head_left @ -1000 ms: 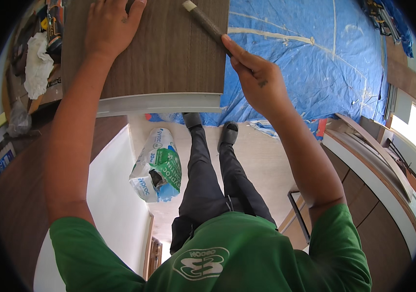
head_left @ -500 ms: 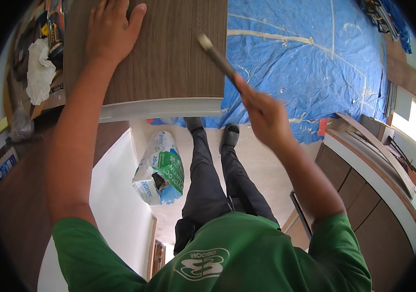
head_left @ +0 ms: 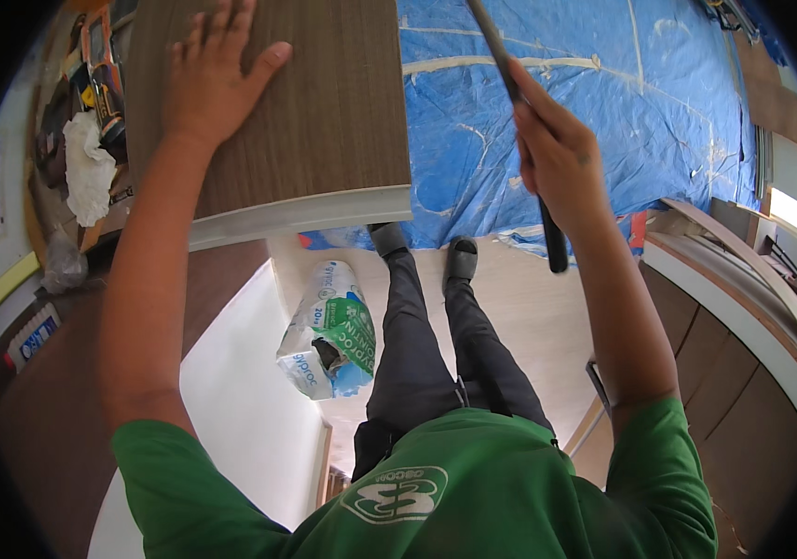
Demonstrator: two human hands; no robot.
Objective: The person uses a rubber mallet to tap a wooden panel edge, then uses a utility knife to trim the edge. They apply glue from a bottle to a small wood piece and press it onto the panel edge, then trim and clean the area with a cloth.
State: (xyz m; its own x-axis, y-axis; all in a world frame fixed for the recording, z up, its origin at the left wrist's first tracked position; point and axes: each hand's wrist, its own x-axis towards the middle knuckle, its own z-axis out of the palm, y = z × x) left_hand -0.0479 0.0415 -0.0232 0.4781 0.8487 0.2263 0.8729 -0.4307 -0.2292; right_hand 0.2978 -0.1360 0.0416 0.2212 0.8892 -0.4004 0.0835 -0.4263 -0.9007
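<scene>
Crumpled white wad [head_left: 89,172]: there, left of the left hand [head_left: 210,98]
Left hand: flat on the brown board [head_left: 333,112], fingers spread wide, gripping nothing
Brown board: directly beneath that hand
Torn bag [head_left: 331,321]: down on the floor, nearer the body than the left hand
Dark bar [head_left: 494,48]: slanting through the right hand [head_left: 561,154], clear of the board
Right hand: look, fingers curled round that bar

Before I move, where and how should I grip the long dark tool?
The long dark tool is probably best gripped by its black lower end, coming from the right, away from the brown panel: that end looks broader and bluntly rounded, like a handle, and juts clear below the right hand. The upper end runs out of view.
</scene>
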